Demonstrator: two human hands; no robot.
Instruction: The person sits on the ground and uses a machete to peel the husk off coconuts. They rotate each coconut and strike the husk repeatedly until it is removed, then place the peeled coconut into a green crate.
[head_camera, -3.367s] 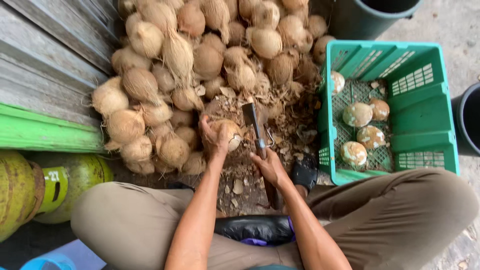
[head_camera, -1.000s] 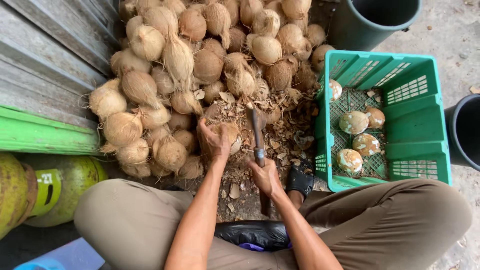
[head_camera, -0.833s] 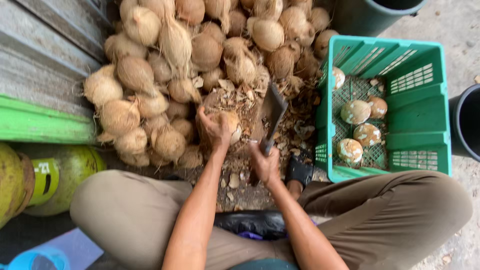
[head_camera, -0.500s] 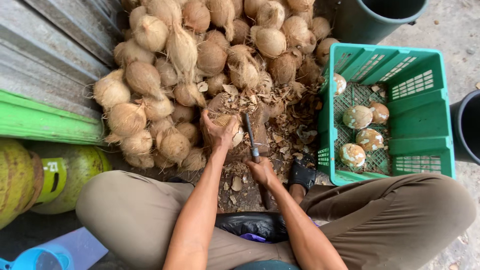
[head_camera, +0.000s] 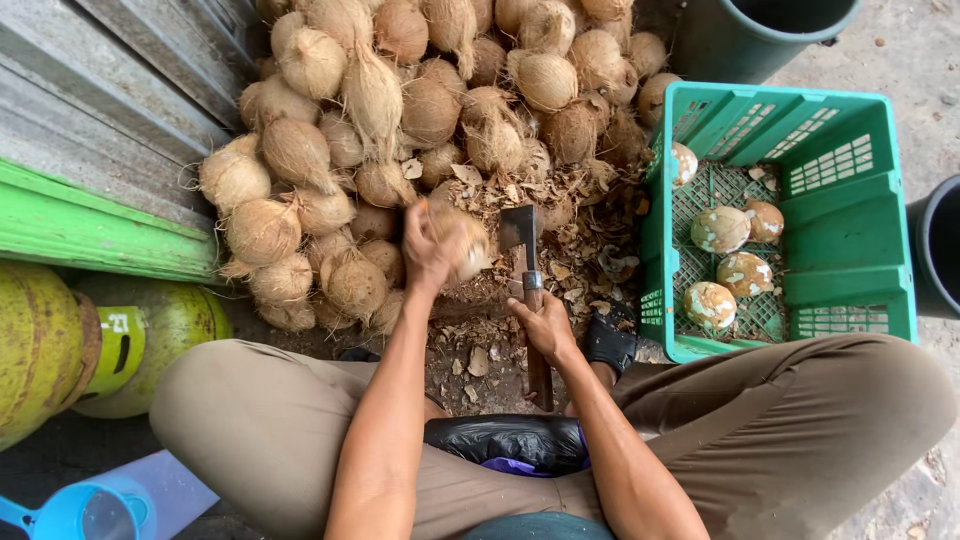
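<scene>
brown husked coconut (head_camera: 462, 243) sits in the left hand (head_camera: 432, 248), whose fingers wrap over its top, at the front edge of a big pile of fibrous brown coconuts (head_camera: 400, 110). just to its right stands a steel-bladed hatchet with a wooden handle (head_camera: 524, 262), blade beside the coconut; the right hand (head_camera: 543, 322) is clenched round the handle. husk chips (head_camera: 572, 262) litter the ground. a green plastic crate (head_camera: 850, 225) on the right holds peeled, pale coconuts (head_camera: 720, 229).

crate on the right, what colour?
Green crate, slotted plastic walls; the head view shows it clearly.
</scene>
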